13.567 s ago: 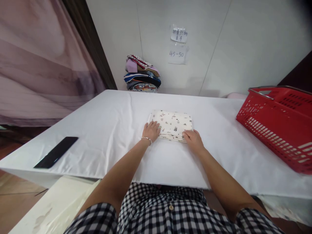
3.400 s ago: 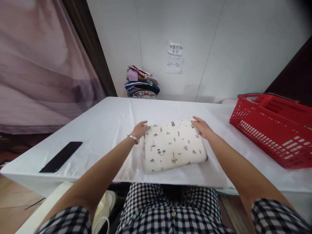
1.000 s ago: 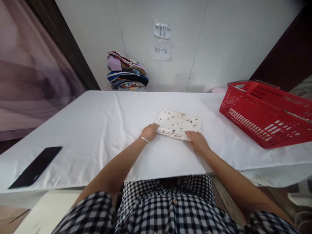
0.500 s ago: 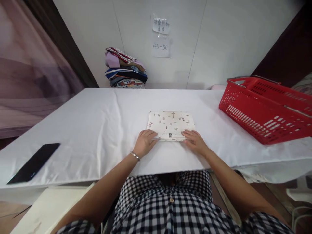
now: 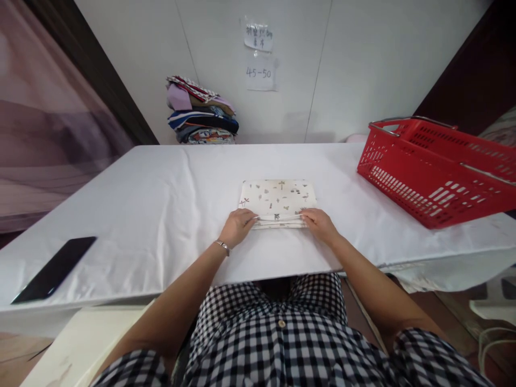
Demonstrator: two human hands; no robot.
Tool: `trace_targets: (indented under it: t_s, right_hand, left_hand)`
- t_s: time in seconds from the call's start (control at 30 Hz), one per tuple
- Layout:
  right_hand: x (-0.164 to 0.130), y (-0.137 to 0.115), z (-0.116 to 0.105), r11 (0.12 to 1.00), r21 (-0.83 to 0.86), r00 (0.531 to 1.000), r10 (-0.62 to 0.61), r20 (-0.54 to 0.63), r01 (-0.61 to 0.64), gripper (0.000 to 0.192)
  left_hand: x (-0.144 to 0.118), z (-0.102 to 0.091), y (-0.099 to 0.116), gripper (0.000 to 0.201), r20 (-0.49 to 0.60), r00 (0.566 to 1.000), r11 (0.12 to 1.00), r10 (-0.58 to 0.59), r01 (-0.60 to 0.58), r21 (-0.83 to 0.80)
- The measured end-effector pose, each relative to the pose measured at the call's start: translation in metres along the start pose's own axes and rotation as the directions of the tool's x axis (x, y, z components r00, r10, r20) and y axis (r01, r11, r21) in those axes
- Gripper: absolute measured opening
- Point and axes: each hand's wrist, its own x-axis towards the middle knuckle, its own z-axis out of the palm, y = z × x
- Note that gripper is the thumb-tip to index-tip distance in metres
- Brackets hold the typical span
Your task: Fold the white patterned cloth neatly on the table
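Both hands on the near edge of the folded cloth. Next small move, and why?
Probably lift that near edge and fold it away toward the far edge. The left hand and right hand each pinch a near corner of the printed cloth, which lies flat and squared on the table, with bare surface beyond it.

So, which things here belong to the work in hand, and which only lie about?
In hand: left hand, right hand, folded printed cloth, white table.

Lying about: red basket, black phone, clothes pile, wall notes.

Red basket (image 5: 435, 166) (right end) cut off by frame edge
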Motion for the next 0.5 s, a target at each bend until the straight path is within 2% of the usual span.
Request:
trace_targets:
  t_s: [0.13,0.3,0.5]
  right_hand:
    - [-0.004,-0.002,0.005,1.0,-0.002,0.998,-0.012,-0.058,0.012,0.028]
    - [-0.011,-0.002,0.012,0.995,-0.089,0.99,-0.051,-0.134,0.04,0.028]
    - [-0.015,-0.003,0.01,0.987,-0.125,0.992,-0.113,-0.055,0.106,0.027]
  left_hand:
    - [0.0,0.003,0.001,0.025,-0.025,0.998,0.995,0.051,-0.048,0.086]
    - [0.001,0.008,0.004,0.022,-0.044,0.993,0.976,0.108,-0.097,0.195]
    - [-0.006,0.014,0.004,0.024,-0.017,0.996,0.957,0.091,-0.083,0.279]
